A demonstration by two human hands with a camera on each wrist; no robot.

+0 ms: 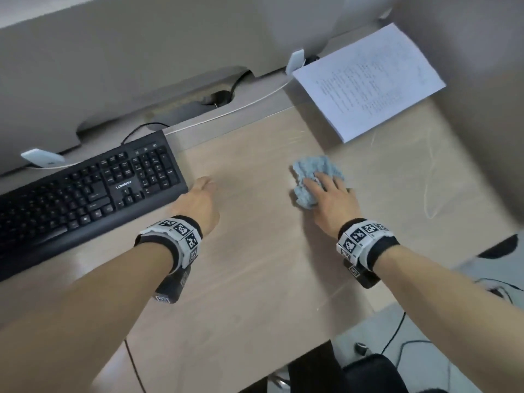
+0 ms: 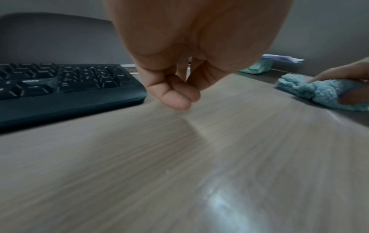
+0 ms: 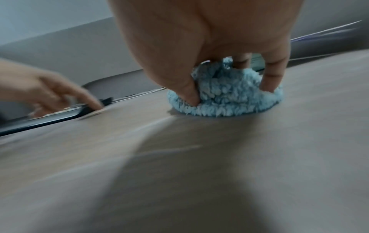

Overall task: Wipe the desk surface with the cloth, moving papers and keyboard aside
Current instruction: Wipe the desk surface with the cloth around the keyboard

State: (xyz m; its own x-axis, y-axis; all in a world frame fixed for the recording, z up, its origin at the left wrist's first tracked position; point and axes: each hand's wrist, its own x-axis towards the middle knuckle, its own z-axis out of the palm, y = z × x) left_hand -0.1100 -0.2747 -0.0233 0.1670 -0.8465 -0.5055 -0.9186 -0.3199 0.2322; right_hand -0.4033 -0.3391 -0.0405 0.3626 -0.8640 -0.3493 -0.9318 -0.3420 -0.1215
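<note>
grey partition [image 1: 141,52] behind pale wood-grain desk [image 1: 255,279]; cables on grey floor [image 1: 425,330], glare on desktop.

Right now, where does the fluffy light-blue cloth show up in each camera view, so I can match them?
Head: fluffy light-blue cloth right of centre on the desk, under the right hand.
Left wrist: at the right edge, fingers pressing on it.
Right wrist: upper centre, bunched under the fingers.
Shared landmark: the black keyboard, left of the cloth in all three views.
</note>
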